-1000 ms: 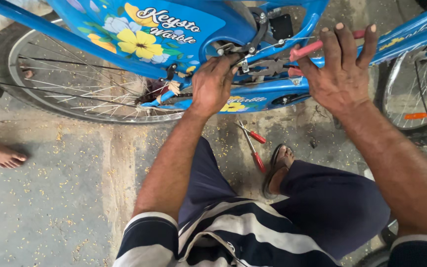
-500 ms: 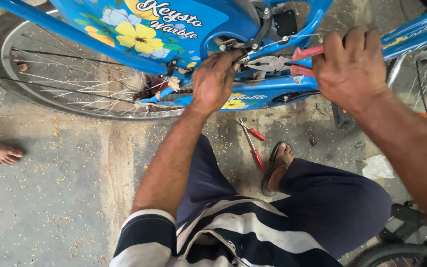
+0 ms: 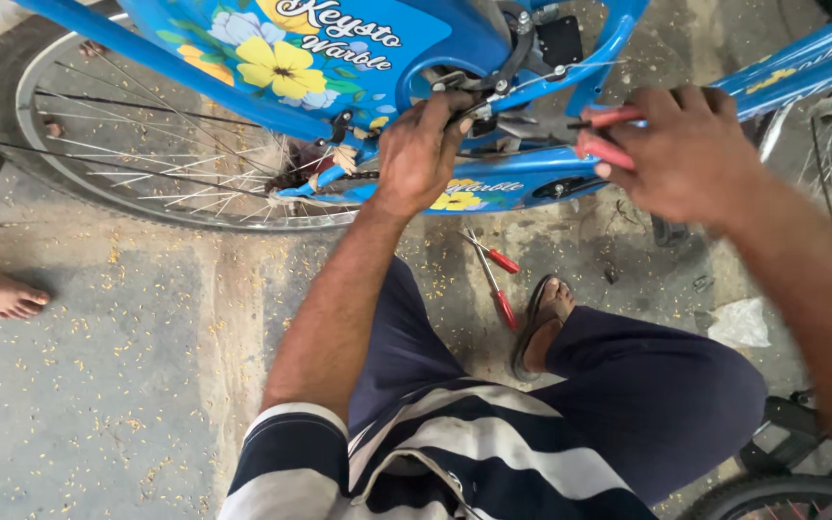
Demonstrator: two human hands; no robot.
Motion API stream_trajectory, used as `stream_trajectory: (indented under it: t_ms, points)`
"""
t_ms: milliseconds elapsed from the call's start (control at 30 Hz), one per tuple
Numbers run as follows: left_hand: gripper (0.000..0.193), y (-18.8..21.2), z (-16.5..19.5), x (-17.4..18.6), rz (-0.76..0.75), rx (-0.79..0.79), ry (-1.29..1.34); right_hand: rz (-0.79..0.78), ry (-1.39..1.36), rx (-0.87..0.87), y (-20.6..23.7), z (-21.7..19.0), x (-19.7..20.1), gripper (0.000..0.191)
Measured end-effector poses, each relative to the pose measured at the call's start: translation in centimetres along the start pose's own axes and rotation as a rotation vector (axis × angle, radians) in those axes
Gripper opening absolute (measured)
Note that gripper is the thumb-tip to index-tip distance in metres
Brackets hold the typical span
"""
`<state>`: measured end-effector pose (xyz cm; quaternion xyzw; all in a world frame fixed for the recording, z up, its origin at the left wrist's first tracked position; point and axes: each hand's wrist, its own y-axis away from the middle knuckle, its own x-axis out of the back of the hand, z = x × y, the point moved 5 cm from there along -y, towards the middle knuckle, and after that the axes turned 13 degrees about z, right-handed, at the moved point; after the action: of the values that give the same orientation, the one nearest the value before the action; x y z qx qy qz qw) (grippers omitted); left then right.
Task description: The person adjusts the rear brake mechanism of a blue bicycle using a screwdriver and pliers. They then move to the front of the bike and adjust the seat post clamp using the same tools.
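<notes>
**A:** Where do you stand with the pliers?

**B:** Your right hand [image 3: 690,154] is closed around the red-handled pliers [image 3: 609,135]. Their long axis runs nearly level, handles in your fist on the right, nose pointing left toward the brake assembly [image 3: 493,91] on the blue bicycle frame [image 3: 551,173].

**A:** And your other hand?

**B:** Your left hand [image 3: 421,154] is curled over the frame just beside the brake, fingers bent onto the metal parts there. I cannot tell whether it pinches a small part or only steadies the frame; the fingertips hide what is under them.

**A:** So which hand is nearer the brake?

**B:** The left, by a good way: it is touching or all but touching it. The pliers' nose comes in from the right and lies close to the brake arm and the thin cable [image 3: 570,69], though the blur there keeps me from saying whether the nose bites on anything.

**A:** Anything else within reach?

**B:** A second pair of red-handled tools [image 3: 495,279] lies on the concrete floor [image 3: 98,385] below your left forearm, near your sandalled foot [image 3: 543,313]. The rear wheel [image 3: 146,164] sits off to the left, well apart from both hands.
</notes>
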<state>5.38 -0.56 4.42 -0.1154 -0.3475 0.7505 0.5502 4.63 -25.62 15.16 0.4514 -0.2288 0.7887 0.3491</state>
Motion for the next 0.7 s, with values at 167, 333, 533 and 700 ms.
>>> stream_trajectory:
  t_ms: [167, 333, 533, 700]
  points:
    - [0.02, 0.3, -0.9, -0.6, 0.012, 0.046, -0.019, 0.208, -0.17, -0.22, 3.3, -2.9, 0.3, 0.036]
    - [0.026, 0.3, -1.2, -0.9, 0.038, 0.021, -0.006, 0.456, -0.345, -0.282, 3.6, -5.7, 1.5, 0.044]
    - [0.035, -0.3, -2.1, -1.3, -0.063, 0.082, -0.078, 0.549, -0.405, -0.285, 4.1, -7.4, 3.0, 0.053]
    - [0.034, -1.1, -1.9, -0.9, -0.063, 0.075, -0.013, 0.703, -0.348, -0.257, 3.9, -9.5, 4.6, 0.057]
